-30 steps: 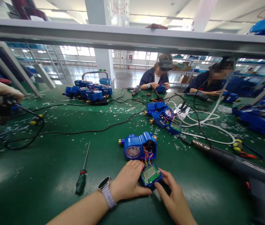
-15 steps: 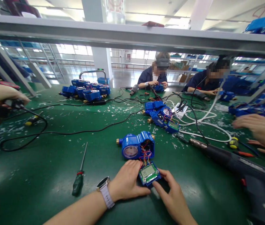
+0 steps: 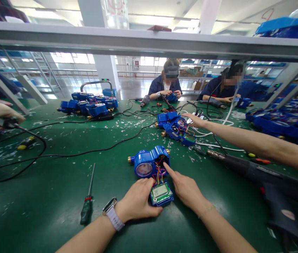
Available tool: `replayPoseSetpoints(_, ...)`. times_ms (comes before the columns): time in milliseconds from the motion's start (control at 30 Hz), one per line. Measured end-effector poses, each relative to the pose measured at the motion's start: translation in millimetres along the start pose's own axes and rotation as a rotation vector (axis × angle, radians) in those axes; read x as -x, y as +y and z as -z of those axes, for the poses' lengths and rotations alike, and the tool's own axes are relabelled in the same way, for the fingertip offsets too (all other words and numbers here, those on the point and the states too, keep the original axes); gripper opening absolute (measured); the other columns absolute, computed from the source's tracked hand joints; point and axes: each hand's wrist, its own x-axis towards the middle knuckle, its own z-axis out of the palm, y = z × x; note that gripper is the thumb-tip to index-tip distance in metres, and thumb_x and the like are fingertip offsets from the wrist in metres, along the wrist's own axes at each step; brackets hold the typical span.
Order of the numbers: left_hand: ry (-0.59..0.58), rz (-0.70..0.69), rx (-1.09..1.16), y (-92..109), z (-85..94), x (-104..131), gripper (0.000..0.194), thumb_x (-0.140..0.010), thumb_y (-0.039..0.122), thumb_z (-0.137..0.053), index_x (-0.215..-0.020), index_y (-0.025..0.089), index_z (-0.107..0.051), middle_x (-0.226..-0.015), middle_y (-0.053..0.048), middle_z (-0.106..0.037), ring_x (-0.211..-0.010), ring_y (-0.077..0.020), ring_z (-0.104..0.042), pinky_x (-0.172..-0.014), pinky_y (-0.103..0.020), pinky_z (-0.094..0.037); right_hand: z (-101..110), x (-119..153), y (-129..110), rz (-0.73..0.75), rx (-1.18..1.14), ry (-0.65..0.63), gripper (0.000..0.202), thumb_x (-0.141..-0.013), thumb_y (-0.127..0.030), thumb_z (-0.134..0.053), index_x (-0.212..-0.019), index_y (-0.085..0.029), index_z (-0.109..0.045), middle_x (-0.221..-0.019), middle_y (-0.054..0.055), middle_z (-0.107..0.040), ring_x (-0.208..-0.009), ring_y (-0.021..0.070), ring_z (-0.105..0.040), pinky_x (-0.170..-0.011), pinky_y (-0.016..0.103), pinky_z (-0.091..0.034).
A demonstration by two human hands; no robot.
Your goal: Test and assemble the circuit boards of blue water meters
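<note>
A blue water meter (image 3: 149, 158) with a round dial and brass ends lies in front of me on the green bench. Colored wires (image 3: 160, 172) run from its uncovered compartment to a small display module (image 3: 161, 194), a green circuit board with an LCD in a blue housing. My left hand (image 3: 138, 198), with a watch on the wrist, grips this module from the left, thumb along its lower edge. My right hand (image 3: 187, 188) holds nothing; its index finger is stretched out to the compartment's right edge, near the wires. Whether the fingertip touches them I cannot tell.
A green-handled screwdriver (image 3: 87, 205) lies at left, a heat gun (image 3: 256, 175) at right. Another meter (image 3: 173, 127) and cables sit farther back. A co-worker's arm (image 3: 243, 138) reaches in from the right. More meters (image 3: 91, 103) stand at back left.
My right hand has left the display module's right side and moved up to the meter's compartment, index finger extended. A co-worker's arm now reaches farther across toward the rear meter and cables.
</note>
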Motion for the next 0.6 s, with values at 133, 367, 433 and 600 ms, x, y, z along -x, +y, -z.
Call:
replayPoseSetpoints(133, -0.003, 0.008, 0.0, 1.0, -0.3, 0.5, 0.053, -0.061, 0.042, -0.076, -0.102, 0.018, -0.052, -0.1, -0.01, -0.066, -0.093, -0.0305, -0.063, -0.088, -0.045, -0.052, -1.1, -10.4, -0.3, -0.017, 0.134, -0.04, 0.069, -0.087, -0.005, -0.037, -0.151, -0.028, -0.032, -0.09, 0.007, -0.064, -0.073, 0.0222, -0.063, -0.063, 0.027, -0.045)
replayPoseSetpoints(367, -0.002, 0.021, 0.025, 2.5, -2.8, -2.7, 0.057, -0.06, 0.041, -0.081, -0.103, 0.016, -0.052, -0.101, -0.011, -0.065, -0.092, -0.0297, -0.063, -0.085, -0.044, -0.053, -5.8, 2.1, -3.6, -0.002, 0.139, -0.033, 0.061, -0.088, -0.006, -0.038, -0.147, -0.023, -0.041, -0.088, 0.009, -0.064, -0.08, 0.0261, -0.061, -0.068, 0.032, -0.047)
replayPoseSetpoints(433, 0.001, 0.027, 0.027, 3.0, -3.4, -2.7, 0.058, -0.06, 0.041, -0.082, -0.104, 0.016, -0.052, -0.102, -0.011, -0.066, -0.091, -0.0293, -0.063, -0.083, -0.043, -0.053, -7.4, 8.2, -3.3, -0.002, 0.093, -0.005, 0.057, -0.089, -0.008, -0.038, -0.144, -0.021, -0.046, -0.09, 0.009, -0.064, -0.082, 0.0257, -0.061, -0.071, 0.033, -0.047)
replayPoseSetpoints(600, 0.065, -0.026, -0.063, 6.0, -1.1, -1.3, 0.057, -0.064, 0.049, -0.079, -0.105, 0.017, -0.055, -0.101, -0.01, -0.067, -0.091, -0.0295, -0.064, -0.082, -0.043, -0.052, -15.1, 31.3, -0.8, -0.028, -0.077, 0.123, 0.048, -0.097, -0.017, -0.026, -0.142, -0.017, -0.046, -0.101, 0.008, -0.066, -0.09, 0.0225, -0.062, -0.08, 0.034, -0.051)
